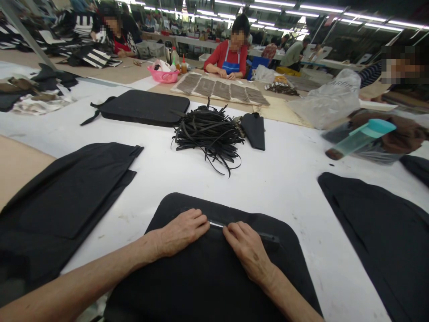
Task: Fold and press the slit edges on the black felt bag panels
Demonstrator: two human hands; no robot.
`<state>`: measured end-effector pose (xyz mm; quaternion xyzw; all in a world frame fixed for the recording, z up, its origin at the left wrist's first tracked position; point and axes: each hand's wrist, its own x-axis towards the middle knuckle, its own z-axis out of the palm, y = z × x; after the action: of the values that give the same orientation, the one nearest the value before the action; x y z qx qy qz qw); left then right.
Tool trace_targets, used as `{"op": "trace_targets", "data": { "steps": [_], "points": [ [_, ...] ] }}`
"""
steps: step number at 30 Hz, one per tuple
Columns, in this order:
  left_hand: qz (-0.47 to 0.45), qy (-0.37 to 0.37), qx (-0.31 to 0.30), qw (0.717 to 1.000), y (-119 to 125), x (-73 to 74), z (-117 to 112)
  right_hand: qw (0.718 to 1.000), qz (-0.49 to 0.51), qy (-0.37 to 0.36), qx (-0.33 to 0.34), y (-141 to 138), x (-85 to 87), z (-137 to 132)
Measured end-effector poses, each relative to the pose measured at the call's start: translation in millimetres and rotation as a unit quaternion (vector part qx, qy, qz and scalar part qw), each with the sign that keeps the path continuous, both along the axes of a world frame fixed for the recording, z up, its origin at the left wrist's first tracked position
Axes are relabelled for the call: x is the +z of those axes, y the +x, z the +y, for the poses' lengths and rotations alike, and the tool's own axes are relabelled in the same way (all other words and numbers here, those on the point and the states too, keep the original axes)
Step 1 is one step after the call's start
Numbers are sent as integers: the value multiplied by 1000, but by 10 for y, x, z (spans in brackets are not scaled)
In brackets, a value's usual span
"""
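A large black padded panel with rounded corners [197, 277] lies in front of me on the white table. Across its upper part runs a narrow strip [216, 225], pale and shiny where it shows between my hands. My left hand [186, 229] rests on the panel with fingers curled down at the strip's left end. Opposite it, my right hand [246, 248] has its fingers bent and pressed at the right end. A small gap separates the two hands. What lies beneath the fingertips is hidden. Farther right, a dark raised band [270, 238] continues on the panel.
Black fabric pieces lie left [67, 197] and right [378, 241]. Beyond the panel are a heap of black strips [209, 134], another black panel [144, 106] and a teal-lidded bottle [362, 136]. Across the table, a person in a blue apron [231, 62] sits near a pink basket [163, 75].
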<state>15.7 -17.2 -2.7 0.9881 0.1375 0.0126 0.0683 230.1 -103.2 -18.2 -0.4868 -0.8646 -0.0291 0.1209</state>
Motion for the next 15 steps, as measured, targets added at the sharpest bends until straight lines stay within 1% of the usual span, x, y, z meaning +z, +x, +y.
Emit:
{"op": "trace_targets", "data": {
  "steps": [3,9,12,15],
  "points": [
    [15,13,-6,1000,40,46,-14,1000,-15,4,4,-7,0,-5],
    [25,38,-5,999,96,63,-58,1000,-12,-2,-10,-67,2,-17],
    [24,62,-26,997,36,42,-45,1000,-10,-9,-16,-47,-16,-41],
    [20,80,-55,995,-59,2,-19,1000,-14,-13,-8,29,-29,-82]
  ]
}}
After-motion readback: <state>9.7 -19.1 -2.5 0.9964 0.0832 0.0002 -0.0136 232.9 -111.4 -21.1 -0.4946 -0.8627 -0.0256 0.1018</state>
